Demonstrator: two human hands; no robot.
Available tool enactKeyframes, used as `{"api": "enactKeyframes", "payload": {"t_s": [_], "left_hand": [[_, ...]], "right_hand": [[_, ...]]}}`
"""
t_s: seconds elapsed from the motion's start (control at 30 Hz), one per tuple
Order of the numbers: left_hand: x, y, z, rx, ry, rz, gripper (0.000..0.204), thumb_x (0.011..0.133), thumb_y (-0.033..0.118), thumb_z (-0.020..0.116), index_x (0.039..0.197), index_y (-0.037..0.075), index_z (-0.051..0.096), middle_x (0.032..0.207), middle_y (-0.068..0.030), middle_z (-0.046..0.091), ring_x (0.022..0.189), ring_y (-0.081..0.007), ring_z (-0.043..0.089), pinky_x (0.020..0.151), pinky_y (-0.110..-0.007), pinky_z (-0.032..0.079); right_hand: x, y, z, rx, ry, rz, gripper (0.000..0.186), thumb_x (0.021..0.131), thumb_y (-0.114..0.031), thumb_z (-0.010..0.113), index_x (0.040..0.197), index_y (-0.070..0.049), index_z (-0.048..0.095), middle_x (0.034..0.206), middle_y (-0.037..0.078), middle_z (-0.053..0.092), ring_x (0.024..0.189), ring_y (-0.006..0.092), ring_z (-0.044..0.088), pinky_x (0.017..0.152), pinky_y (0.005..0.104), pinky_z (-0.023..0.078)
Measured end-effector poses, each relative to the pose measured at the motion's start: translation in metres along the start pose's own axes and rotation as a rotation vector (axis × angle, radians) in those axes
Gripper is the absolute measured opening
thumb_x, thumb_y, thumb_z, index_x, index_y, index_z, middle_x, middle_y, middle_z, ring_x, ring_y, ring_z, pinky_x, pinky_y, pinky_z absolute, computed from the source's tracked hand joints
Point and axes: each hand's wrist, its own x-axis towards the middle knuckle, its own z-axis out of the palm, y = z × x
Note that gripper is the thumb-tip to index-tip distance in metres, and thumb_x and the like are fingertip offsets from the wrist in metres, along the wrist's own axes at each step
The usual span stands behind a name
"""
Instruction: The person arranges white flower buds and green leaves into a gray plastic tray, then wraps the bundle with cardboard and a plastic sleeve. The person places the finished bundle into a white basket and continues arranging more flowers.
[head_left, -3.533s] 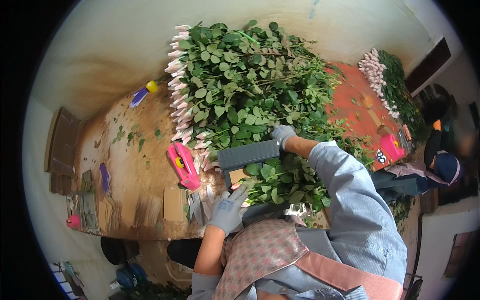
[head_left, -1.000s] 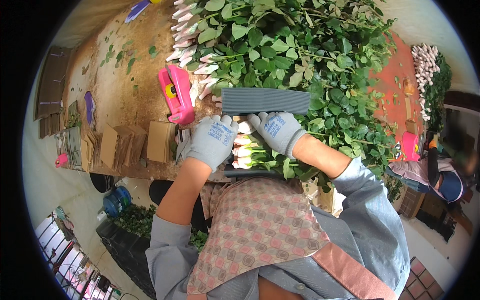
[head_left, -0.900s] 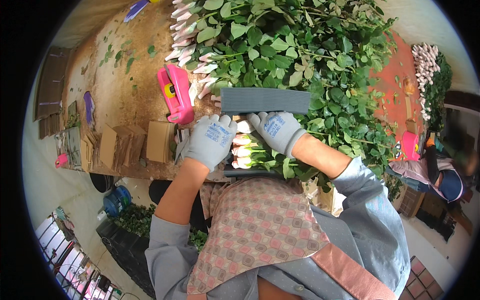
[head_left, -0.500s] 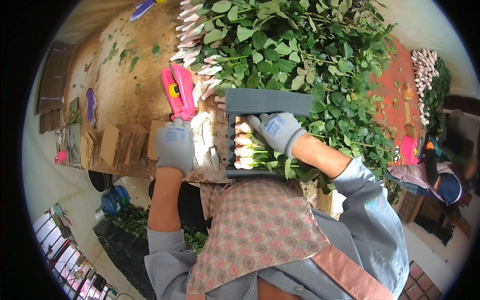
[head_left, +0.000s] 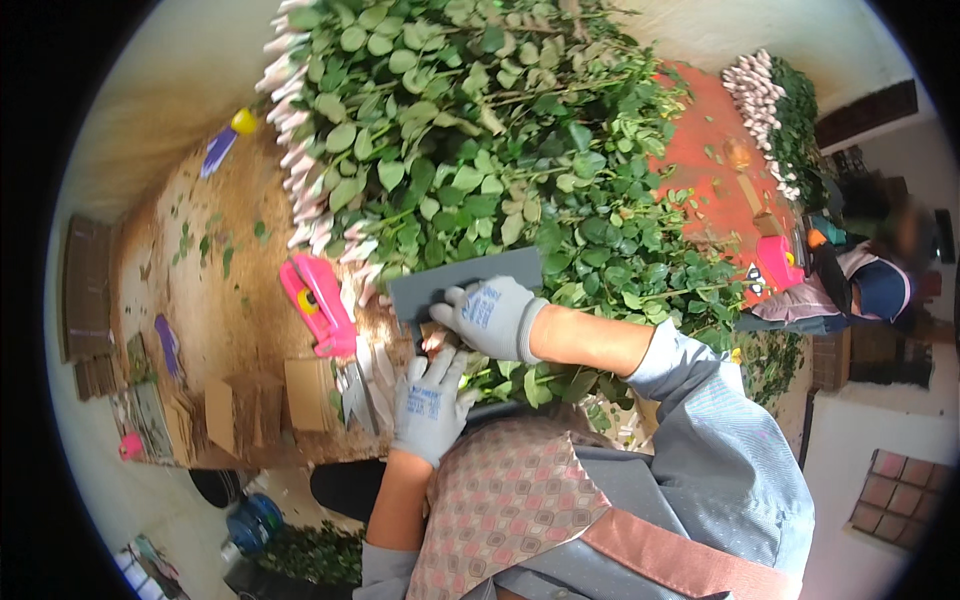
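My right hand (head_left: 492, 318), in a grey glove, lies against a dark grey board (head_left: 455, 280) with its fingers curled. What they hold is hidden, though a brown edge shows near the fingertips. Below it my left hand (head_left: 428, 402), also gloved, has its fingers stretched and slightly apart, touching pale pink roses (head_left: 435, 344). My hands mostly cover those rose heads. Their leafy stems (head_left: 530, 382) run right, under my right wrist. A pink tape dispenser (head_left: 320, 308) lies left of the board, with a grey metal blade-like tool (head_left: 357, 396) nearer me.
A large heap of leafy rose stems (head_left: 450, 150) covers the far table, wrapped pale heads (head_left: 290, 130) on its left. Cardboard pieces (head_left: 312, 392) stand at the near left. A purple-and-yellow object (head_left: 222, 145) lies farther back. Another person (head_left: 870, 285) works at the right.
My left hand has moved right, from beside the tape dispenser to the roses. My right hand stays by the board and roses. The whole view has shifted, and the metal tool now shows.
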Motion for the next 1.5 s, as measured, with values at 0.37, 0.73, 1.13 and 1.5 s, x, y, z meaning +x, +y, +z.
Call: {"api": "enactKeyframes", "payload": {"t_s": [0.37, 0.73, 1.13, 1.5], "left_hand": [[0.000, 0.007, -0.002, -0.017, 0.071, 0.045, 0.060, 0.080, 0.021, 0.079, 0.136, 0.005, 0.065, 0.152, -0.0118, 0.057, 0.102, -0.0322, 0.058, 0.098, -0.043, 0.048], [-0.004, 0.003, 0.005, 0.052, 0.086, 0.062, 0.059, 0.083, 0.022, 0.076, 0.139, 0.010, 0.064, 0.154, -0.0041, 0.055, 0.104, -0.0322, 0.056, 0.094, -0.043, 0.052], [-0.003, 0.006, 0.004, 0.123, 0.107, 0.077, 0.058, 0.081, 0.025, 0.078, 0.136, 0.009, 0.066, 0.152, -0.0050, 0.056, 0.102, -0.0301, 0.056, 0.092, -0.044, 0.052], [-0.006, 0.009, 0.003, 0.154, 0.029, 0.015, 0.060, 0.084, 0.027, 0.077, 0.140, 0.009, 0.063, 0.158, -0.0041, 0.050, 0.113, -0.0313, 0.057, 0.093, -0.047, 0.053]], "right_hand": [[0.074, 0.157, -0.009, -0.280, 0.068, 0.547, 0.027, 0.091, -0.017, 0.069, 0.117, -0.010, 0.072, 0.121, 0.014, 0.073, 0.107, 0.0299, 0.074, 0.081, 0.0443, 0.060], [0.031, 0.152, 0.012, -0.223, -0.275, 0.424, 0.026, 0.092, -0.017, 0.066, 0.114, -0.011, 0.078, 0.119, 0.011, 0.077, 0.111, 0.0305, 0.074, 0.085, 0.0439, 0.060], [0.018, 0.158, -0.051, -0.443, -0.195, 0.386, 0.023, 0.096, -0.015, 0.061, 0.117, -0.009, 0.067, 0.109, 0.013, 0.072, 0.097, 0.0328, 0.074, 0.076, 0.0459, 0.059], [0.104, 0.171, -0.128, -0.066, 0.827, 0.406, 0.030, 0.095, -0.013, 0.056, 0.125, -0.010, 0.063, 0.110, 0.021, 0.070, 0.102, 0.0397, 0.069, 0.087, 0.0488, 0.056]]}}
